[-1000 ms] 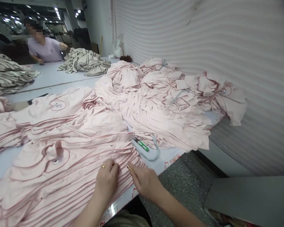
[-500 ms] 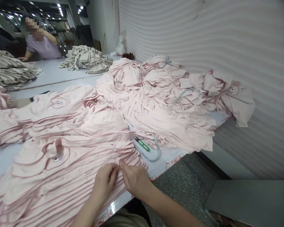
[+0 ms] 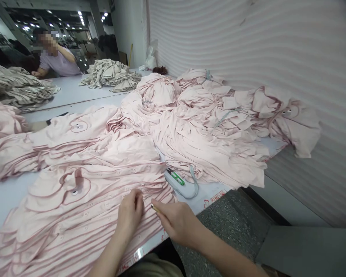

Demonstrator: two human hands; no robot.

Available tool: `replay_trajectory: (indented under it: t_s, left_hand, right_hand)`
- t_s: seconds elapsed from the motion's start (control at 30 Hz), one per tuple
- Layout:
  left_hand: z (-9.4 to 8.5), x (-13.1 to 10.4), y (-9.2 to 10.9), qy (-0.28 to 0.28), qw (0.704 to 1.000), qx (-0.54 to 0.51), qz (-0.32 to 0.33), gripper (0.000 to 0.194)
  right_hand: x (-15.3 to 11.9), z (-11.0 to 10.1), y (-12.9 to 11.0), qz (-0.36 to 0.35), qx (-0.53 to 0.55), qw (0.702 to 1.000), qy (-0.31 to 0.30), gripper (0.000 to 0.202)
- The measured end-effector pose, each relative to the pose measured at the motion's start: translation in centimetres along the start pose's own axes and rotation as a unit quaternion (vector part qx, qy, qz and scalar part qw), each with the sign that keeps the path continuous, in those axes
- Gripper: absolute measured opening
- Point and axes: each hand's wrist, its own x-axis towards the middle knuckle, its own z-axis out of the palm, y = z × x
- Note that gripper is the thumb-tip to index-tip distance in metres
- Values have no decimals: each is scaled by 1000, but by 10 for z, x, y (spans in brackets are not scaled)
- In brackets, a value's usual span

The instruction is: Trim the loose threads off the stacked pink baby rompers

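Note:
Layered pink garments (image 3: pixel 103 207) with darker pink edging and small buttons lie on the table below my hands. My left hand (image 3: pixel 131 209) is closed at their right part, its fingertips pinched on the pink cloth. Just to its right, my right hand (image 3: pixel 174 221) is closed round a small yellowish tool with a metal tip (image 3: pixel 153 207), which points left. The two hands are apart. Green-handled thread snips (image 3: pixel 175 177) lie beyond my right hand, beside a loop of grey-blue cloth strip (image 3: pixel 194 184).
Pink garment bundles (image 3: pixel 202 142) cover the table's far right part, some hanging past the edge. Greyish garment piles (image 3: pixel 112 75) lie on the far table (image 3: pixel 69 90). A person in a lilac top (image 3: pixel 57 63) is behind it. Floor shows beyond the near table's right edge.
My right hand has drawn back to the right with the tool, away from my left hand. The view has shifted slightly, so the scene sits further right.

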Motion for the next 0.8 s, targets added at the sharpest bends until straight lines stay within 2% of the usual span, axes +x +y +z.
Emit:
replay_trajectory:
  t_s: [0.13,0.23,0.37,0.47,0.53,0.67,0.73,0.8]
  left_hand:
    - [0,-10,8,20,999,-18,29,22]
    - [-1,-13,6,33,997,-30,59,20]
    - [1,-20,4,44,992,-31,116,18]
    - [5,-33,6,49,984,-14,173,22]
    - [6,-40,8,60,980,6,188,25]
    - [1,-32,10,50,985,25,161,16]
    - [-1,-20,10,41,991,29,121,13]
    - [-1,-10,9,37,996,35,78,12]
  right_hand:
    - [8,21,3,51,-63,997,-19,40]
    - [8,32,8,45,-93,995,-10,46]
    - [10,40,6,42,-132,990,-21,50]
    - [21,43,2,66,-147,985,-59,50]
    - [30,39,5,61,-145,984,-86,45]
    - [30,17,23,-48,-123,983,-129,36]
    - [21,8,30,-74,-95,986,-116,38]
    - [13,7,30,-62,-58,993,-80,41]
